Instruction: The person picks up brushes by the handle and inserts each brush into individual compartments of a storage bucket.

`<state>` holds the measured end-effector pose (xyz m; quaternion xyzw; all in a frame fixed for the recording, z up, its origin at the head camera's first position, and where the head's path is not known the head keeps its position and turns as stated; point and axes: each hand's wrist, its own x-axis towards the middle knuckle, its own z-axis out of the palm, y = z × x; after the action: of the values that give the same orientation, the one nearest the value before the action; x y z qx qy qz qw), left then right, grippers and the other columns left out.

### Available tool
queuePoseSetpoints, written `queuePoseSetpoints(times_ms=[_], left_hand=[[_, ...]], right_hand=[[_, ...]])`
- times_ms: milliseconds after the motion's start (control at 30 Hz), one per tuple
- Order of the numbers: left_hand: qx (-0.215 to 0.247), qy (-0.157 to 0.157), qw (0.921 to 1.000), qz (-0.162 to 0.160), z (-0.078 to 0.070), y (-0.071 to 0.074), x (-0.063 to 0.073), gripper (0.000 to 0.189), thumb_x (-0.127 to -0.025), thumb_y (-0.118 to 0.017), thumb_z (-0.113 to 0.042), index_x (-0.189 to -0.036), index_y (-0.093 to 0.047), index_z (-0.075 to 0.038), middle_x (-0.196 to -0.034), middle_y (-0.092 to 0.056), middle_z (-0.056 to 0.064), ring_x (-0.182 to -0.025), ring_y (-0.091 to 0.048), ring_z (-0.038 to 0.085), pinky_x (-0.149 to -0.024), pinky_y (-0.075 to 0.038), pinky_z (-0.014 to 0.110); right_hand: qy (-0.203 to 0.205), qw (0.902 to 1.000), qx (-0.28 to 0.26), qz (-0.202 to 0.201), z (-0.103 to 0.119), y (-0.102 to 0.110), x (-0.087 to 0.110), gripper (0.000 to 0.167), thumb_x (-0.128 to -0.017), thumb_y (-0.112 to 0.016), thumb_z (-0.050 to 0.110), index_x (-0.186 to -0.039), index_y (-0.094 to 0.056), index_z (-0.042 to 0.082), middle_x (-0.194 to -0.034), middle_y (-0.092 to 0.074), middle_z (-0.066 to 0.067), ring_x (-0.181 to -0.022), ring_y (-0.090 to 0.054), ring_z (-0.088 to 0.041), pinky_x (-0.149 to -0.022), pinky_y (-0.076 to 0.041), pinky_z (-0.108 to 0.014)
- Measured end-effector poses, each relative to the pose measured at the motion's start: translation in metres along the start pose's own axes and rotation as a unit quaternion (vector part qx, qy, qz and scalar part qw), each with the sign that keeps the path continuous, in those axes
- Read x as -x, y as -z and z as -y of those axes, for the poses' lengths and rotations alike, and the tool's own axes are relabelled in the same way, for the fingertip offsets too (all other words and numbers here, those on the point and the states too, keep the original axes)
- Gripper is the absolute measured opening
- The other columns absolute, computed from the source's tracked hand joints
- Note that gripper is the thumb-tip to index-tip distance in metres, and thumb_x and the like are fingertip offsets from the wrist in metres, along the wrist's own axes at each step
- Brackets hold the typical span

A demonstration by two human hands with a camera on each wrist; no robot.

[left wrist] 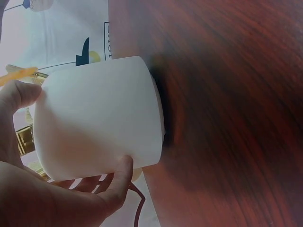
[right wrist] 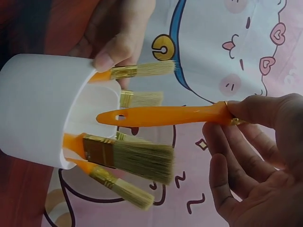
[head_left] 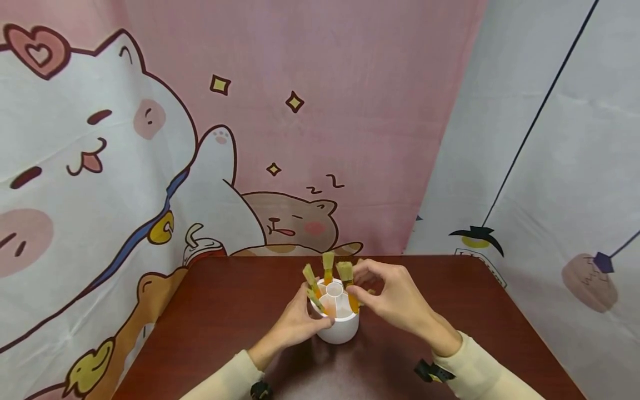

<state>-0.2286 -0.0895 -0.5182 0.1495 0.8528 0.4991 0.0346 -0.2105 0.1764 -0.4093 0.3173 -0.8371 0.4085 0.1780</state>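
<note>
A white round brush holder (head_left: pixel 338 331) with divided compartments stands on the table. My left hand (head_left: pixel 296 319) grips its side, thumb near the rim and fingers curled around the wall, as the left wrist view shows on the white wall (left wrist: pixel 99 118). On the other side, my right hand (head_left: pixel 395 291) pinches a paintbrush (right wrist: pixel 165 115) near its ferrule between thumb and fingers. Its orange handle points at the holder's opening; the bristles are hidden by the hand. Several brushes stand bristles up in the holder, among them a wide one (right wrist: pixel 137 158) and a narrower one (right wrist: pixel 123 188).
The holder stands on a dark red-brown wooden table (head_left: pixel 225 311), near its far edge. Behind hangs a pink and white cloth (head_left: pixel 370 111) printed with cartoon animals. Dark straps (head_left: pixel 434 371) sit at both wrists.
</note>
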Motion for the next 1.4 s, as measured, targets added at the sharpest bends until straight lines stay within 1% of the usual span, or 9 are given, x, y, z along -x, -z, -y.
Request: queuePoseSetpoints(times_ms=[267, 567, 633, 767, 967, 1067, 1200, 1333, 1400], left_hand=[[0.001, 0.003, 1.0000, -0.001, 0.001, 0.000, 0.001, 0.105, -0.088, -0.097, -0.034, -0.172, -0.041, -0.005, -0.162, -0.065, 0.018, -0.143, -0.067, 0.033, -0.116, -0.057, 0.058], [-0.001, 0.002, 1.0000, -0.001, 0.001, 0.001, 0.002, 0.104, -0.087, -0.096, -0.033, -0.172, -0.042, -0.007, -0.157, -0.068, 0.016, -0.131, -0.070, 0.028, -0.107, -0.059, 0.050], [-0.001, 0.001, 1.0000, 0.000, 0.001, 0.001, 0.002, 0.105, -0.088, -0.096, -0.033, -0.173, -0.041, -0.007, -0.157, -0.068, 0.017, -0.128, -0.070, 0.027, -0.105, -0.060, 0.049], [-0.004, 0.002, 1.0000, 0.003, 0.001, 0.001, 0.002, 0.107, -0.088, -0.095, -0.034, -0.174, -0.039, -0.006, -0.158, -0.067, 0.017, -0.125, -0.069, 0.026, -0.102, -0.060, 0.047], [-0.003, 0.001, 1.0000, 0.004, 0.001, 0.002, 0.001, 0.107, -0.088, -0.095, -0.033, -0.175, -0.039, -0.005, -0.158, -0.067, 0.018, -0.126, -0.070, 0.027, -0.103, -0.061, 0.049], [-0.003, 0.000, 1.0000, 0.004, 0.001, 0.002, 0.001, 0.107, -0.088, -0.095, -0.033, -0.175, -0.039, -0.005, -0.157, -0.067, 0.018, -0.125, -0.070, 0.025, -0.101, -0.061, 0.046], [-0.006, -0.003, 1.0000, 0.003, 0.002, 0.002, 0.001, 0.107, -0.088, -0.095, -0.032, -0.175, -0.039, -0.005, -0.156, -0.068, 0.017, -0.122, -0.070, 0.024, -0.100, -0.060, 0.043], [-0.008, -0.007, 0.9999, 0.003, 0.003, 0.001, 0.001, 0.109, -0.088, -0.095, -0.032, -0.177, -0.038, -0.004, -0.158, -0.067, 0.017, -0.125, -0.070, 0.025, -0.104, -0.059, 0.047], [-0.009, -0.010, 0.9999, 0.002, 0.003, 0.001, 0.001, 0.109, -0.088, -0.095, -0.032, -0.177, -0.038, -0.004, -0.158, -0.067, 0.017, -0.128, -0.070, 0.027, -0.105, -0.059, 0.049]], right_hand=[[0.002, 0.9999, -0.004, 0.016, -0.007, -0.008, 0.000, 0.032, -0.094, -0.098, 0.008, -0.115, -0.083, 0.027, -0.104, -0.086, 0.013, -0.093, -0.081, -0.002, -0.076, -0.069, -0.037], [0.015, 0.9995, 0.003, 0.028, -0.014, -0.014, -0.001, 0.033, -0.091, -0.100, 0.007, -0.114, -0.084, 0.026, -0.106, -0.086, 0.012, -0.094, -0.081, -0.002, -0.074, -0.067, -0.029], [0.016, 0.9993, 0.002, 0.032, -0.017, -0.016, 0.000, 0.033, -0.092, -0.100, 0.007, -0.113, -0.084, 0.025, -0.105, -0.086, 0.012, -0.094, -0.081, -0.002, -0.073, -0.068, -0.031], [0.013, 0.9988, -0.006, 0.048, -0.022, -0.019, 0.000, 0.031, -0.093, -0.098, 0.006, -0.114, -0.084, 0.024, -0.104, -0.085, 0.010, -0.092, -0.081, -0.004, -0.074, -0.070, -0.034], [0.011, 0.9971, -0.005, 0.075, -0.029, -0.023, 0.001, 0.030, -0.095, -0.095, 0.003, -0.114, -0.084, 0.023, -0.106, -0.086, 0.007, -0.092, -0.081, -0.007, -0.078, -0.070, -0.031], [0.014, 0.9962, 0.004, 0.085, -0.032, -0.025, 0.002, 0.029, -0.094, -0.096, 0.003, -0.112, -0.084, 0.023, -0.106, -0.086, 0.009, -0.093, -0.080, -0.008, -0.079, -0.070, -0.032], [0.029, 0.9949, 0.022, 0.094, -0.036, -0.027, 0.003, 0.029, -0.093, -0.096, 0.002, -0.110, -0.085, 0.022, -0.104, -0.085, 0.010, -0.093, -0.082, -0.016, -0.081, -0.071, -0.033], [0.047, 0.9929, 0.035, 0.104, -0.038, -0.028, 0.002, 0.029, -0.093, -0.095, 0.000, -0.108, -0.085, 0.022, -0.104, -0.085, 0.010, -0.093, -0.081, -0.018, -0.081, -0.071, -0.033], [0.057, 0.9909, 0.054, 0.110, -0.038, -0.028, 0.002, 0.029, -0.092, -0.096, 0.001, -0.108, -0.086, 0.024, -0.104, -0.085, 0.012, -0.094, -0.080, -0.016, -0.085, -0.069, -0.032]])
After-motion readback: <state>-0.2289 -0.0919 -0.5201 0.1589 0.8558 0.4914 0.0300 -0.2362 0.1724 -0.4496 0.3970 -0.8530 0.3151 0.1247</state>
